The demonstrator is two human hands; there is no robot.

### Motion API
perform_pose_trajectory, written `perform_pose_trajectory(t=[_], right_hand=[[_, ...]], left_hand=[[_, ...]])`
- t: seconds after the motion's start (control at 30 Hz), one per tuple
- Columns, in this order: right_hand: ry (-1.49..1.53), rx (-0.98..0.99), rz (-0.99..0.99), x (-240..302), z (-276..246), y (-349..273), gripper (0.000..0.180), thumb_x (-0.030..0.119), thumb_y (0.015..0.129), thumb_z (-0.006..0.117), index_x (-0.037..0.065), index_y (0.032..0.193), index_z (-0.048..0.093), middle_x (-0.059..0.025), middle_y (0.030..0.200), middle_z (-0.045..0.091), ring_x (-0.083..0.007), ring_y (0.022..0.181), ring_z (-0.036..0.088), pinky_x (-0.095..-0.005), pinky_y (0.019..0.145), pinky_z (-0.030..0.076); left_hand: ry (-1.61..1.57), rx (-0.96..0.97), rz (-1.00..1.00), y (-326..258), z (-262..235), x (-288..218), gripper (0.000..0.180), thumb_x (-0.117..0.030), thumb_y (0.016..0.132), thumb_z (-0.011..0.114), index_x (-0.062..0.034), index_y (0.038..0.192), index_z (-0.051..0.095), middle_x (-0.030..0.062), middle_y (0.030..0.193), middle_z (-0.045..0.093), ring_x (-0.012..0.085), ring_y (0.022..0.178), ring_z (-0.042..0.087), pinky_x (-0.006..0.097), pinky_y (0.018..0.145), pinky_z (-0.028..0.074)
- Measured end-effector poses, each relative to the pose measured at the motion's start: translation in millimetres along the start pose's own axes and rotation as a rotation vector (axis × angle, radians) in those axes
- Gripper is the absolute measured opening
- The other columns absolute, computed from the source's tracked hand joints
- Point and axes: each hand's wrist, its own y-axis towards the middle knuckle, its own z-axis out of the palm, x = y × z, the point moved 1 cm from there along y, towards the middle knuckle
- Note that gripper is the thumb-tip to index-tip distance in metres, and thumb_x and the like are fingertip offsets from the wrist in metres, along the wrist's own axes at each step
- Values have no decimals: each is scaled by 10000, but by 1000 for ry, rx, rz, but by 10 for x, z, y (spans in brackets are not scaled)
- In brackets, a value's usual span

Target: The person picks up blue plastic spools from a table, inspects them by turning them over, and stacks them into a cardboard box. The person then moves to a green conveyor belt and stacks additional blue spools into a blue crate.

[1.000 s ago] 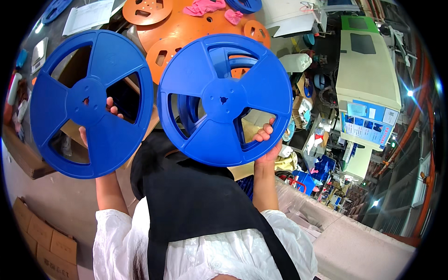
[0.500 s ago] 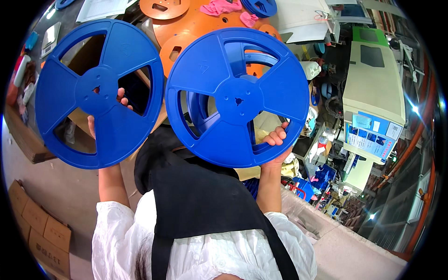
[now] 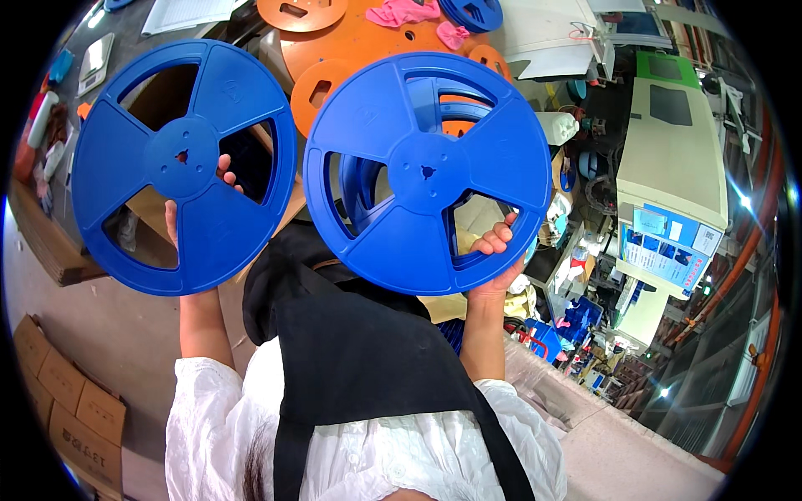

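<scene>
My left hand grips a blue plastic reel disc from behind. Its thumb shows through the lower cut-out and its fingertips through the right one; the palm is hidden. Beside it, on the right, my right hand is closed round the lower right rim of another blue reel disc. Through that disc's openings, more blue ring-shaped parts show behind it; whether they are joined to it I cannot tell. Both discs are raised in front of me, faces toward me, a narrow gap between them. Each has a small keyed centre hole.
Beyond the discs lies a round orange surface with orange discs, pink cloths and blue reels. A beige machine with a green end stands right. Cardboard boxes are stacked at lower left, and a dark worktop runs along the upper left.
Both discs stay in my hands. The left disc sits slightly further right in the picture, as does the background; the right disc has turned very slightly.
</scene>
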Motion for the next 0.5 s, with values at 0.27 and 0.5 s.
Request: perform_pose_trajectory(t=[0.27, 0.5], right_hand=[[170, 155, 65, 2, -54, 31, 360, 210, 959, 493, -6, 1247, 480, -68, 899, 560, -134, 699, 523, -303, 673, 454], [245, 163, 92, 23, -79, 45, 361, 211, 976, 457, -14, 1258, 469, -70, 903, 562, -140, 727, 544, -304, 696, 461]], left_hand=[[-78, 33, -31, 7, -60, 0, 794, -513, 859, 604, -206, 1474, 207, 186, 1405, 408, 289, 1186, 529, 439, 1003, 452], [-9, 19, -12, 14, -91, 25, 827, -551, 860, 572, -110, 1466, 223, 196, 1392, 416, 278, 1162, 547, 420, 965, 488]])
